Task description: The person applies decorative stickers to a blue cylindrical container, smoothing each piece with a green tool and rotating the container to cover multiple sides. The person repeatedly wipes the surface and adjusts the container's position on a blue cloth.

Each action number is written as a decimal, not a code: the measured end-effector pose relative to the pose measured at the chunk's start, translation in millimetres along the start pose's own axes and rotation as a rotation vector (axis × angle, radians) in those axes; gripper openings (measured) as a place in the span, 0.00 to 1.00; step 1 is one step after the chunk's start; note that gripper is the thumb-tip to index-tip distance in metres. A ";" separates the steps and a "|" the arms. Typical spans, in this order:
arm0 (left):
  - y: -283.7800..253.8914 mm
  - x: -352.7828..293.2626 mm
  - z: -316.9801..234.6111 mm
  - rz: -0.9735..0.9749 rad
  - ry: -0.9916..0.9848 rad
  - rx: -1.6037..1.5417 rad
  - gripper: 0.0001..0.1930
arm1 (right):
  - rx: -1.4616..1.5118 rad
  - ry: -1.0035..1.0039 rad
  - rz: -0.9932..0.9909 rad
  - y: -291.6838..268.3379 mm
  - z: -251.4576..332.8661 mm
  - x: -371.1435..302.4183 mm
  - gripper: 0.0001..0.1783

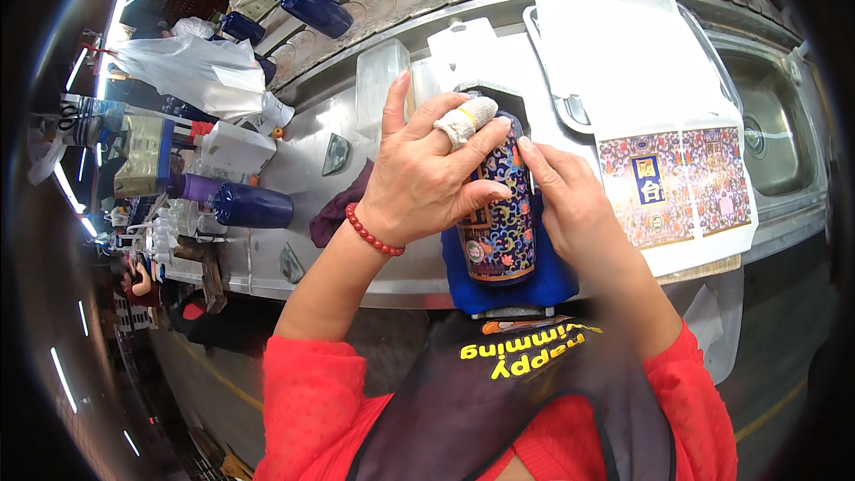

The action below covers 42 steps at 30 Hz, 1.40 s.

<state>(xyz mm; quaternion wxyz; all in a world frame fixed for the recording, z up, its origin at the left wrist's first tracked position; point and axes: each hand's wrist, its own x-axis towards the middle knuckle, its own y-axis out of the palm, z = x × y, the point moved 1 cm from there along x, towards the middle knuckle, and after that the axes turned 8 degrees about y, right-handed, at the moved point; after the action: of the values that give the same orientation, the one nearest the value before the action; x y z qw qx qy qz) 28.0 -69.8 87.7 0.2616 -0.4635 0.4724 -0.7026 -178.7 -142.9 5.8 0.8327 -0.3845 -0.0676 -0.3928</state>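
Note:
A bottle with a multicoloured floral wrap lies tilted on a blue cloth-covered rest in front of me. My left hand is open over the bottle's upper left side, its index finger and thumb touching the wrap and its other fingers spread. A whitish fabric finger cover sits on one of its fingers. Along the bottle's right edge, my right hand steadies it with the thumb on the surface; its other fingers are partly hidden. The bottle's far end is partly covered by my left hand.
Floral printed label sheets lie at right beside a large white sheet over a metal-framed tray. A sink is at far right. Dark cloth, a blue bottle and a clear container are at left. Blue bottles stand along the back conveyor.

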 end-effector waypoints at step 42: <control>4.7 -71.1 -89.6 0.028 -0.033 -0.133 0.30 | -0.225 -0.090 0.124 -16.1 10.2 -79.6 0.36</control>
<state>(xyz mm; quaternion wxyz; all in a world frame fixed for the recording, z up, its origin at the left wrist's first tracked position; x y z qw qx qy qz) -22.0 23.2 43.6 0.2480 -0.4845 0.5201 -0.6582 -242.4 -94.2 -10.7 0.8032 -0.4959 -0.0366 -0.3281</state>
